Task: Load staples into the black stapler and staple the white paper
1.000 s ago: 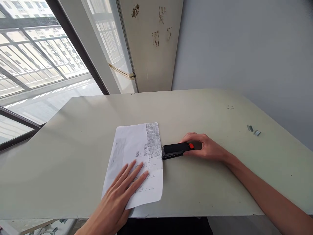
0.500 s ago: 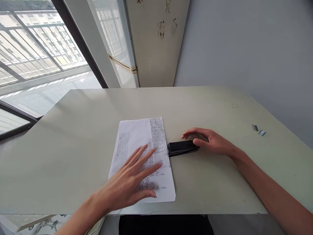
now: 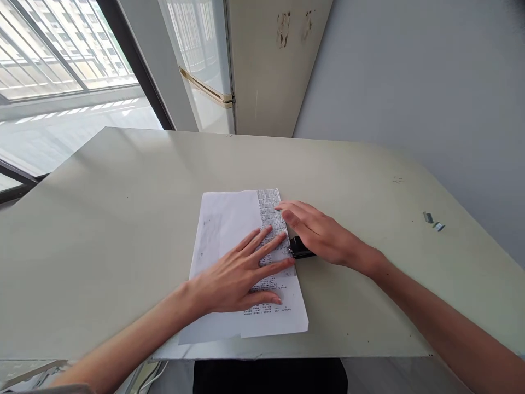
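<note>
A stack of white printed paper [image 3: 229,213] lies on the table, with dense text down its right side. My left hand [image 3: 246,273] rests palm down on the paper, fingers spread. My right hand [image 3: 320,232] reaches in from the right with its fingers stretched out, their tips at the paper's upper right edge. Beneath that hand sits a black stapler [image 3: 301,249], its front end against the paper's right edge. Most of the stapler's body is hidden by the right hand.
Two small silver staple strips [image 3: 433,221] lie on the pale table [image 3: 102,235] at the right. Behind the table stand a fridge [image 3: 262,82] with a gold handle and a grey wall [image 3: 402,71]. A window [image 3: 65,49] is at the upper left.
My right hand has moved left from the stapler's rear end to the paper's edge, fingers straightened. My left hand has shifted right and slightly up. The view has tilted a little.
</note>
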Demonstrator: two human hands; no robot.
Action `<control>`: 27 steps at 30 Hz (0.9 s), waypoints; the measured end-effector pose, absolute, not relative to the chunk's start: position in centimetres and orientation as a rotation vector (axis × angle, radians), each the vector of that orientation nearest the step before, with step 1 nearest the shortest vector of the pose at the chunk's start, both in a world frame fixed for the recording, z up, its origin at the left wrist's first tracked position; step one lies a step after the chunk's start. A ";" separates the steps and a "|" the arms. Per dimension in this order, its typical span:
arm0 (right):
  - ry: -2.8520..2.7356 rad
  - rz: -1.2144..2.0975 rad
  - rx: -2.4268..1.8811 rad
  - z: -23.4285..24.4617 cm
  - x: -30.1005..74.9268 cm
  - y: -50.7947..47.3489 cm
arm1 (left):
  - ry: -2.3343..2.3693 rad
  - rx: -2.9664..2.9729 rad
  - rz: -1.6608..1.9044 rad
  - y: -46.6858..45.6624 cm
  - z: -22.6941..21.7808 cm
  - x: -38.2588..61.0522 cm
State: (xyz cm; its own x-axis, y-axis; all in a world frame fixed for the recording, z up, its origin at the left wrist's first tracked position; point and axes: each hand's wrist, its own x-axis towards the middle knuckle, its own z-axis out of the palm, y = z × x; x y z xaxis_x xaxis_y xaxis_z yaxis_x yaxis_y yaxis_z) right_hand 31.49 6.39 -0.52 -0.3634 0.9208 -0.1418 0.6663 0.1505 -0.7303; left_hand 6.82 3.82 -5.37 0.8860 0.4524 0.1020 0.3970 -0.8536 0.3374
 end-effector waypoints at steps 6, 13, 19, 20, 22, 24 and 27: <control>-2.183 1.007 -1.635 -0.7 30.7 6.2 | 0.636 2.749 0.297 3.7 -5.8 7.1; -2.254 0.902 -1.731 -0.8 30.0 6.2 | 0.638 2.736 0.340 3.7 -6.2 7.3; -2.334 0.699 -1.761 -1.6 29.6 6.1 | 0.647 2.718 0.362 3.7 -6.3 7.4; -2.342 0.647 -1.757 -1.8 29.5 6.0 | 0.642 2.711 0.377 3.6 -6.3 7.4; -2.356 0.563 -1.757 -2.0 29.2 5.9 | 0.630 2.700 0.411 3.6 -6.4 7.4; -2.369 0.540 -1.770 -2.0 29.0 5.9 | 0.628 2.696 0.429 3.6 -6.4 7.5; -2.367 0.631 -1.789 -1.8 29.2 6.1 | 0.643 2.700 0.417 3.5 -6.5 7.5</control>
